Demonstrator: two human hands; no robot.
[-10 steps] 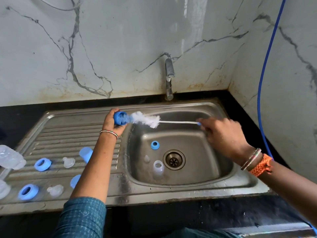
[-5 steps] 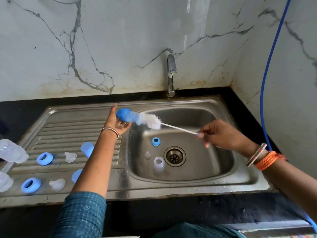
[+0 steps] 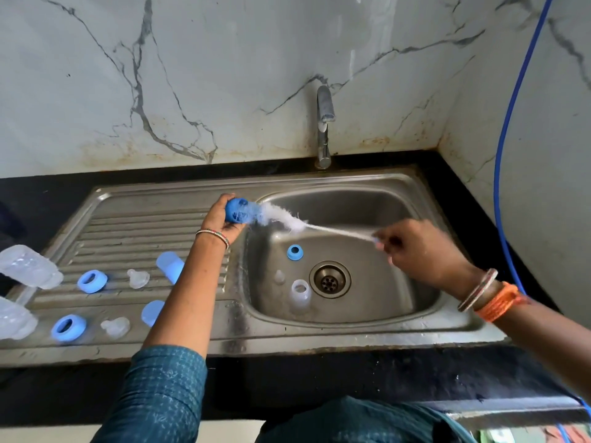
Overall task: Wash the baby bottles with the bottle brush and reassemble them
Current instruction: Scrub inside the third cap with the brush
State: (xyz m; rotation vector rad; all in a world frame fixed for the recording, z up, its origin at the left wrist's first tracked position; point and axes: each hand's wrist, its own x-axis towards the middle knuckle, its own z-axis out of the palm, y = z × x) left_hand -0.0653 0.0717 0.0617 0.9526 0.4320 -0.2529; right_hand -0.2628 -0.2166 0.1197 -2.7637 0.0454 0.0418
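Note:
My left hand (image 3: 220, 219) grips a blue bottle cap (image 3: 236, 211) over the left rim of the sink basin (image 3: 399, 282). My right hand (image 3: 419, 251) pinches the thin handle of the white bottle brush (image 3: 287, 220), whose bristles poke into the cap. In the basin lie a blue ring (image 3: 295, 252), a clear teat (image 3: 279, 277) and a clear bottle (image 3: 300, 295). On the drainboard (image 3: 134, 231) sit two blue rings (image 3: 92, 281) (image 3: 68, 327), two teats (image 3: 137, 278) (image 3: 115, 327), two blue caps (image 3: 170, 266) (image 3: 153, 312) and clear bottles (image 3: 28, 266) at the far left.
A steel tap (image 3: 323, 123) stands behind the basin, with no water visible. The drain (image 3: 329, 279) is beside the clear bottle. A blue hose (image 3: 505, 139) hangs along the right wall. Black countertop (image 3: 319, 378) borders the sink's front edge.
The brush bristles have pushed further into the blue cap. My right hand has shifted slightly, working the handle; the brush is motion-blurred.

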